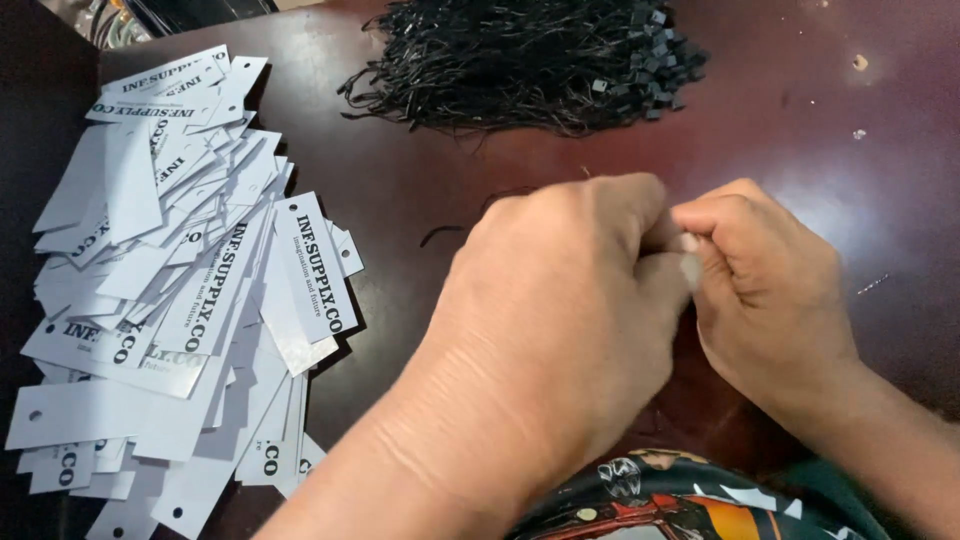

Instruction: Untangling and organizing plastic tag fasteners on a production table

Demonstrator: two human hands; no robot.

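- Head view: your two hands meet right of centre in the frame, above a dark reddish-brown table (pixel 420 190).
- Left hand (pixel 560 300): back of the hand faces the camera, fingers curled in tight toward the right hand. What they grip is hidden behind the knuckles.
- Right hand (pixel 770 280): fingers (pixel 720 215) bent into a pinch, tips pressed against your left thumb area. Something small and pale shows at the contact point; too small to say what it is.
- Whether either hand actually grips a thing: cannot tell from this angle.
- Thin black string (pixel 440 233): one loose loop lies on the table just left of your left hand, apart from it.
- Bundle of black strings (pixel 520 60): top centre of the frame, well above your hands. Small black square end pieces cluster at its right end.
- Pile of white card tags (pixel 180 270): fills the left of the frame, fanned and overlapping. Each is a long rectangle with black print and a punched hole near one end.
- Lower right edge of the frame: a piece of printed fabric (pixel 680 500) in teal, orange and red sits under your wrists.
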